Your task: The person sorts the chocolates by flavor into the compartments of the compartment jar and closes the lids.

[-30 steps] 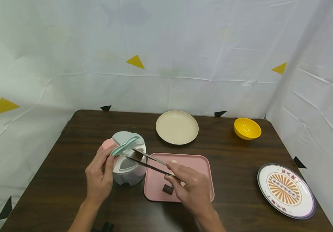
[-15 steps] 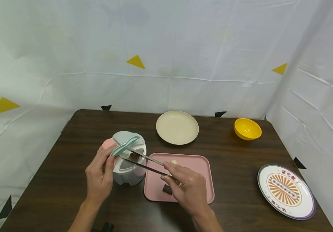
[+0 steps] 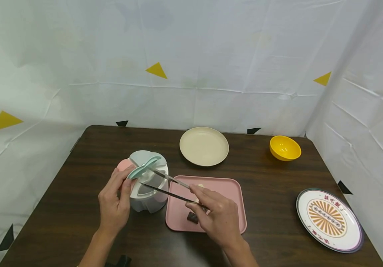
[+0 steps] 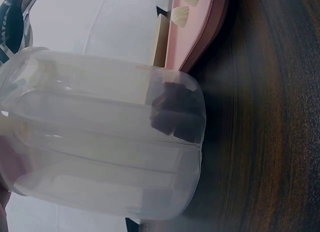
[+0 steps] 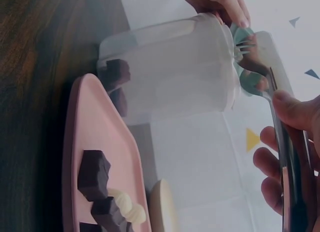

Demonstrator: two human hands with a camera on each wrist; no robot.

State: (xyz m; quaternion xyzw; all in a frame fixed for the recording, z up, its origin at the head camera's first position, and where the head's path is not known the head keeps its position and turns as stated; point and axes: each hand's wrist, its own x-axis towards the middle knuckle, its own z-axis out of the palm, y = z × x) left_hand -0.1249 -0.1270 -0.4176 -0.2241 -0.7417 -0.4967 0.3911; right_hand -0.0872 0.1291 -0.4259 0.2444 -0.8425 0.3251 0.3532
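Observation:
My left hand (image 3: 115, 202) pinches the raised mint-green lid (image 3: 143, 168) of a round translucent container (image 3: 148, 204) with pink and pale lid sections. My right hand (image 3: 218, 213) holds metal tongs (image 5: 282, 137), one end fork-shaped and the other spoon-shaped. The tongs' ends are spread over the uncovered compartment, with nothing seen between them. Through the wall in the left wrist view, several dark chocolate-like blocks (image 4: 175, 112) lie at the container's bottom. Beside it, a pink tray (image 3: 175, 220) bears more dark blocks (image 5: 93, 174) and pale shell-shaped pieces (image 5: 137, 213), partly hidden by my right hand.
Behind the tray lies a cream plate (image 3: 204, 146). A yellow bowl (image 3: 285, 148) stands at the back right, and a patterned white plate (image 3: 329, 220) lies near the right edge of the dark wooden table (image 3: 65, 200). White sheeting (image 3: 211, 48) hangs around the back and sides.
The tongs shifted slightly left over the container. A dark block between their ends earlier is no longer there; they have let it go at the compartment. The left hand stays on the lid.

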